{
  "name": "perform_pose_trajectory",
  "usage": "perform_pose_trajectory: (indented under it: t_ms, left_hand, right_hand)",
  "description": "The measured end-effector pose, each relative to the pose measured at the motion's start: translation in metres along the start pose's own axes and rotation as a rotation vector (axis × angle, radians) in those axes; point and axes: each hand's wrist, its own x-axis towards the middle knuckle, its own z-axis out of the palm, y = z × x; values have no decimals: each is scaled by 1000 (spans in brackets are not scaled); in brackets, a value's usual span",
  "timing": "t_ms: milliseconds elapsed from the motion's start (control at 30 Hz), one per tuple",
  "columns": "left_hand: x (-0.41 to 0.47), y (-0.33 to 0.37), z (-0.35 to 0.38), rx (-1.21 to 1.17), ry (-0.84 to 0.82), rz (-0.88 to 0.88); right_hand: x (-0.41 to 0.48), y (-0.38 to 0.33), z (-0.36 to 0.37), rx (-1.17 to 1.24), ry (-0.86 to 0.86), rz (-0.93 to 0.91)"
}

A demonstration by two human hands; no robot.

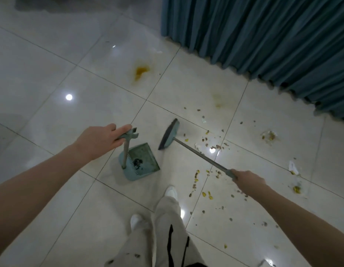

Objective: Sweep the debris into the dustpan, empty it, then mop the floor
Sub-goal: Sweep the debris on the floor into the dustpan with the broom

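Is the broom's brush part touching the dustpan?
Apart. The head view shows a strip of bare floor tile between the broom head and the nearest corner of the dustpan, which the left hand steadies by its handle.

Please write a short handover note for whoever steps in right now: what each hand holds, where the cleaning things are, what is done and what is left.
Left hand: closed grip on the top of the dustpan handle; the pan sits on the tiled floor, mouth toward the broom.
Right hand: closed grip on the broom handle; the broom head is down just right of the pan.
Done: only a small dark clump lies in the pan.
Left: most debris is scattered to the right of the broom; sweep it in, empty the pan, then mop, including the yellow stain near the curtain. No mop in view.
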Motion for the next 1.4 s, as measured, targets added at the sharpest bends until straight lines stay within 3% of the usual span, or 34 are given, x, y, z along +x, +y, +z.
perform_pose_trajectory:
  t_ms: [267,433,633,900,1133,1400]
  left_hand:
    - [32,11,-12,-10,-14,49]
    - [52,7,-21,-40,42,186]
    - [63,-23,-18,-50,71,270]
    - [102,-47,-27,-86,122,326]
    - [168,-44,-41,36,6,230]
    - [233,-19,-61,66,-21,232]
  right_hand:
    - [-110,93,60,22,-94,222]
    - [-143,67,54,59,-94,325]
    - [-141,21,30,157,43,338]
    - [-27,-35,-65,277,144,221]
    - [114,-52,-168,275,136,94]
    - [166,-14,-172,250,42,129]
